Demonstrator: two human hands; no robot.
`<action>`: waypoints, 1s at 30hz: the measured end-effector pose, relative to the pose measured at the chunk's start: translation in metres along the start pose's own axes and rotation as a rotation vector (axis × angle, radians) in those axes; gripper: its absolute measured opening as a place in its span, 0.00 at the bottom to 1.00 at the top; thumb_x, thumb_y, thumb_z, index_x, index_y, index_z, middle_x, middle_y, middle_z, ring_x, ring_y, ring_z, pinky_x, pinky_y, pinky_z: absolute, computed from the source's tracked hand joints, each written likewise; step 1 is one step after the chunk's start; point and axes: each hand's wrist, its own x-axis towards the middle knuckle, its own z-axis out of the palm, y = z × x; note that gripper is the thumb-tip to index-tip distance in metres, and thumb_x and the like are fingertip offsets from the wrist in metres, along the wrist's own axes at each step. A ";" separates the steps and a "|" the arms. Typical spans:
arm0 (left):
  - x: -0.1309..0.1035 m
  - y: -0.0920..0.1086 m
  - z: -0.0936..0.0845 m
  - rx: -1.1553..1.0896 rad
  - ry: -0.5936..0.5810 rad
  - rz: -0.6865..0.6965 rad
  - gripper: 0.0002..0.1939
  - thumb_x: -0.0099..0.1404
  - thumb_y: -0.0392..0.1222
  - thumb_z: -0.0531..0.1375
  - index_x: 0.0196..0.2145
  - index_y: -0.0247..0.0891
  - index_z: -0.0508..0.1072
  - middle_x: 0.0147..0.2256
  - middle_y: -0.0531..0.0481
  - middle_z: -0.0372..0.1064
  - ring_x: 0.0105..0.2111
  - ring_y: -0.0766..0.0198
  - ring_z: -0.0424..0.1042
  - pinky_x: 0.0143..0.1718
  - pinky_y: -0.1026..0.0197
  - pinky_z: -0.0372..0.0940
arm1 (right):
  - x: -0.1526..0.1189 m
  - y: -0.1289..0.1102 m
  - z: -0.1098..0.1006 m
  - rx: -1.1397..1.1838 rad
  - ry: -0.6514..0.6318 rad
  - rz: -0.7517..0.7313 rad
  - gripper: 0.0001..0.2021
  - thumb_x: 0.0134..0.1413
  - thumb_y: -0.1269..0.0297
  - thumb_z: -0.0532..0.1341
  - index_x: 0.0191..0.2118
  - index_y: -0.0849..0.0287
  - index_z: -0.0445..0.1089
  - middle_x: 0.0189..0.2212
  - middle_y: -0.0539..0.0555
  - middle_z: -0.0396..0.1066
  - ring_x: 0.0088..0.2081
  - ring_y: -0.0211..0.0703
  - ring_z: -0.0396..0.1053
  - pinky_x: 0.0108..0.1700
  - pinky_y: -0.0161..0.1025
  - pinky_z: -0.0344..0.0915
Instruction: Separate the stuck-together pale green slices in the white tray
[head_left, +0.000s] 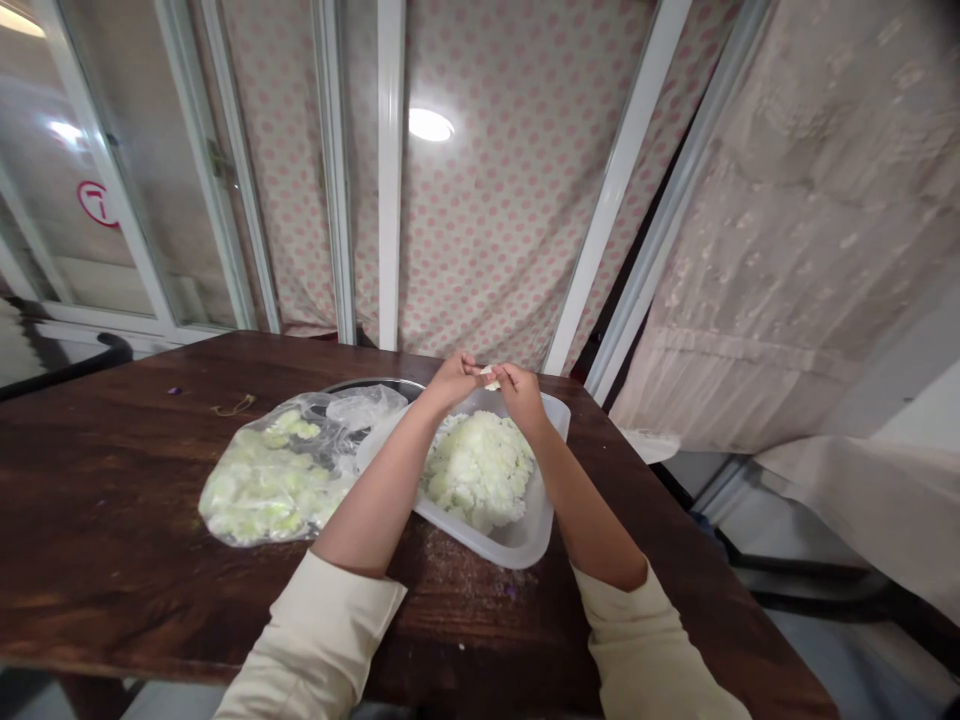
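Both hands meet above the far side of a white plastic tub (536, 535). Between their fingertips is a small whitish piece (491, 378), too small to make out its kind; it looks like a petal or floret. My left hand (456, 380) pinches it from the left, and my right hand (519, 390) grips its other side. Below them in the tub lies a heap of pale green-white, petal-like pieces (480, 470). A clear plastic bag (225, 500) of similar pale green pieces lies left of the tub, partly behind my left forearm.
The dark wooden table (112, 480) carries everything. Behind the bag shows the rim of a round dark tray (375, 381). A small string-like scrap (235, 406) lies farther left. Glass panels with a dotted curtain (510, 220) stand behind the table. A pale curtain (795, 250) hangs at right.
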 end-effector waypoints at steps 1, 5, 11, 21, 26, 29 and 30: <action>0.000 0.000 0.000 -0.014 -0.002 -0.005 0.20 0.45 0.32 0.63 0.26 0.38 0.51 0.17 0.62 0.56 0.17 0.76 0.54 0.22 0.69 0.48 | -0.001 -0.002 -0.001 -0.065 0.008 -0.013 0.18 0.56 0.54 0.45 0.22 0.59 0.59 0.19 0.50 0.60 0.24 0.36 0.57 0.29 0.34 0.53; -0.004 0.007 0.001 -0.009 0.009 -0.009 0.23 0.44 0.32 0.64 0.24 0.39 0.49 0.15 0.64 0.52 0.16 0.77 0.50 0.20 0.69 0.44 | -0.004 -0.011 -0.003 -0.270 0.030 -0.046 0.18 0.57 0.56 0.44 0.24 0.58 0.61 0.22 0.51 0.63 0.25 0.37 0.58 0.28 0.34 0.49; -0.006 0.011 0.005 0.023 0.058 -0.036 0.20 0.44 0.33 0.63 0.23 0.39 0.51 0.14 0.63 0.49 0.16 0.76 0.49 0.19 0.69 0.46 | -0.005 -0.008 0.000 -0.168 0.014 -0.001 0.19 0.57 0.55 0.43 0.23 0.58 0.61 0.19 0.50 0.61 0.23 0.37 0.57 0.27 0.34 0.50; 0.000 0.003 0.005 -0.013 0.118 0.055 0.17 0.50 0.34 0.61 0.24 0.39 0.51 0.15 0.63 0.49 0.16 0.76 0.50 0.21 0.68 0.47 | -0.001 0.004 0.003 -0.160 0.136 0.159 0.18 0.54 0.55 0.47 0.18 0.58 0.55 0.15 0.48 0.53 0.21 0.36 0.51 0.26 0.35 0.48; 0.002 0.003 0.005 -0.042 0.152 0.052 0.15 0.50 0.32 0.59 0.25 0.39 0.51 0.16 0.63 0.50 0.16 0.76 0.51 0.22 0.69 0.47 | 0.001 0.018 0.005 -0.115 0.152 0.240 0.12 0.50 0.57 0.50 0.21 0.57 0.57 0.16 0.47 0.55 0.21 0.35 0.52 0.27 0.34 0.49; 0.002 0.002 0.004 -0.036 0.140 0.069 0.15 0.50 0.32 0.59 0.25 0.39 0.52 0.16 0.62 0.52 0.17 0.75 0.54 0.23 0.69 0.49 | 0.001 0.017 0.007 0.007 0.141 0.235 0.10 0.50 0.56 0.50 0.27 0.57 0.58 0.18 0.46 0.57 0.22 0.35 0.55 0.27 0.34 0.52; 0.002 0.002 0.004 -0.030 0.134 0.067 0.15 0.49 0.32 0.59 0.25 0.39 0.52 0.16 0.62 0.53 0.18 0.74 0.55 0.23 0.69 0.49 | 0.001 0.015 0.007 0.048 0.125 0.212 0.11 0.51 0.55 0.49 0.27 0.57 0.58 0.18 0.46 0.57 0.22 0.36 0.56 0.27 0.34 0.52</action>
